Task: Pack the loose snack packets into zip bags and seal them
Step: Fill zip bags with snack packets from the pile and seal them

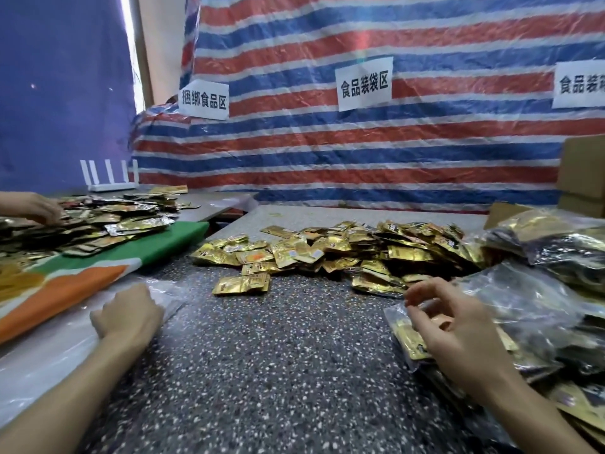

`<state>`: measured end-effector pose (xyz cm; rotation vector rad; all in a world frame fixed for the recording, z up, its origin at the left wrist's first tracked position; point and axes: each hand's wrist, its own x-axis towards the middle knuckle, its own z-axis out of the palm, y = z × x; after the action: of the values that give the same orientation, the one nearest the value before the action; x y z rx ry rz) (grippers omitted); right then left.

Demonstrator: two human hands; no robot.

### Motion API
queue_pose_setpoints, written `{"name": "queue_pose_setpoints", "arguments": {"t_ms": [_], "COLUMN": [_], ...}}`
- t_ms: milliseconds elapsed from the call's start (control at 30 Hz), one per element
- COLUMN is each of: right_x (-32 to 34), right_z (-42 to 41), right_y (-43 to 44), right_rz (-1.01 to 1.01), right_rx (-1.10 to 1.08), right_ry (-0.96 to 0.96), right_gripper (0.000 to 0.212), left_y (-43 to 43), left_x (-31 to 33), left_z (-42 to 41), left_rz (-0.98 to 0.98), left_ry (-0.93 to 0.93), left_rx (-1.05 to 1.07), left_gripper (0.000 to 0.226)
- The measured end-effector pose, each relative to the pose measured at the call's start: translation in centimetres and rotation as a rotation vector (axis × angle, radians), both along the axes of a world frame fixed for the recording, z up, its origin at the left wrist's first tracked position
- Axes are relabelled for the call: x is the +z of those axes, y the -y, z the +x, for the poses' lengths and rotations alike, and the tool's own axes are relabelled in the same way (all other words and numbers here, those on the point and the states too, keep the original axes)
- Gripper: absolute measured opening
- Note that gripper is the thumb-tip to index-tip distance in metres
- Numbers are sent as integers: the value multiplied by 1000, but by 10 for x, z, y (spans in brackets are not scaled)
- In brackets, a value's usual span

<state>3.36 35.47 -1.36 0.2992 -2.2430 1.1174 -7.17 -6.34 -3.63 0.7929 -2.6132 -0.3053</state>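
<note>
Right hand [458,326], fingers curled, pinching the crinkled mouth of a clear zip bag [397,317] part-filled with gold foil packets [411,344], left hand [127,312] resting on glossy empty bags [49,348], its grip hidden, loose packets [327,253] heaped on the speckled table [278,355].

My right hand [458,326] pinches a filled zip bag [407,339]; my left hand [131,309] rests on clear plastic [49,348], gold packets [327,253] heaped beyond.
</note>
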Motion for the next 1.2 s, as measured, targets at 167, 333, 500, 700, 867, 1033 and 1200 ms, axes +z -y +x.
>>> {"name": "queue_pose_setpoints", "arguments": {"t_ms": [167, 333, 500, 700, 867, 1033, 1200], "right_x": [2, 5, 6, 20, 22, 25, 25], "right_z": [1, 1, 1, 7, 5, 9, 13], "right_y": [-3, -2, 0, -1, -6, -9, -2], "right_rz": [-21, -15, -198, -686, -644, -587, -479], "right_rx": [-12, -5, 81, 336, 247, 288, 301], "right_ry": [4, -1, 60, 358, 508, 583, 556], "right_gripper": [27, 26, 13, 57, 29, 28, 13], "left_y": [-7, -41, -127, -226, -248, -240, -238], "left_x": [20, 53, 83, 58, 8, 0, 5], "left_z": [3, 11, 47, 89, 87, 83, 92], "left_rz": [71, -36, 159, 510, 417, 491, 943], "left_ry": [-154, -361, -668, -710, -671, -575, -282], "left_rx": [-18, -143, -598, -1305, -1574, -1525, -1352], "left_gripper": [26, 36, 15, 15, 13, 20, 37]}}
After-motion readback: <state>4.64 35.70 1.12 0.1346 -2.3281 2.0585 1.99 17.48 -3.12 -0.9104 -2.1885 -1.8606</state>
